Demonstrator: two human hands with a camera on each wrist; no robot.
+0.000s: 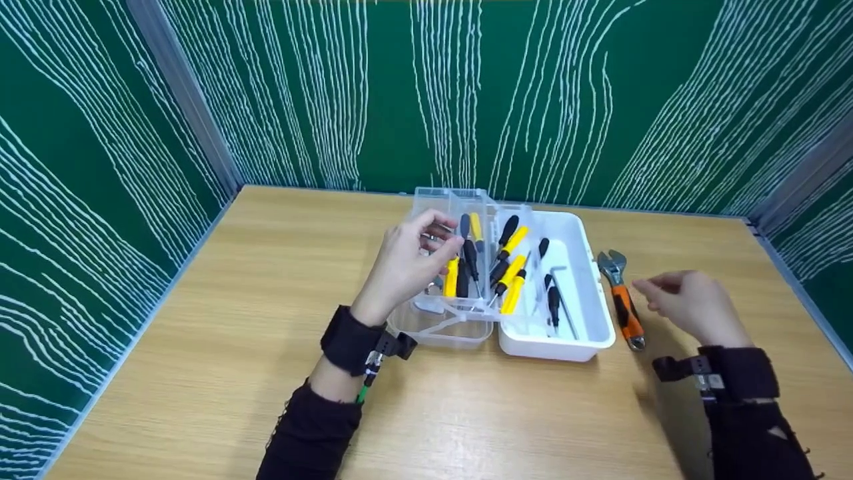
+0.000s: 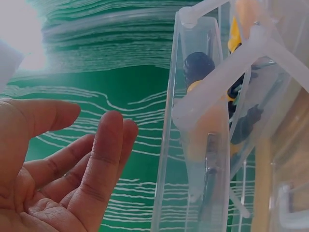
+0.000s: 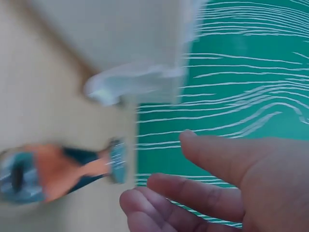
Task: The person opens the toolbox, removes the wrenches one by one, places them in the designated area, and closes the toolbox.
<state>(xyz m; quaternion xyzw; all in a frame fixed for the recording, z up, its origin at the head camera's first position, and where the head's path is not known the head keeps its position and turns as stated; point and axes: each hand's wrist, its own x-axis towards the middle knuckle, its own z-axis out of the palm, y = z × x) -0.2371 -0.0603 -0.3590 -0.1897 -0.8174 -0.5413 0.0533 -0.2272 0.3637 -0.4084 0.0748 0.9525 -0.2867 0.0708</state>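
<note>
My left hand (image 1: 406,263) hovers over the left side of the raised clear tray (image 1: 436,203), fingers loosely bent and nothing between them. In the left wrist view, a gap separates this hand (image 2: 91,179) from the tray's transparent wall (image 2: 166,140). Screwdrivers with yellow and black handles (image 1: 512,275) lie in the tray compartments. To the right of the white toolbox (image 1: 553,348), an adjustable wrench (image 1: 625,310) with an orange-and-black handle lies on the table. My right hand (image 1: 693,307) is just right of that wrench, empty, its fingers relaxed and apart from it.
Inside the white box are a black-handled screwdriver (image 1: 554,303) and a hex key (image 1: 568,310). The clear lid (image 1: 460,340) extends out on the left. A green panel (image 1: 390,100) with white wavy lines rises behind the wooden table (image 1: 280,267).
</note>
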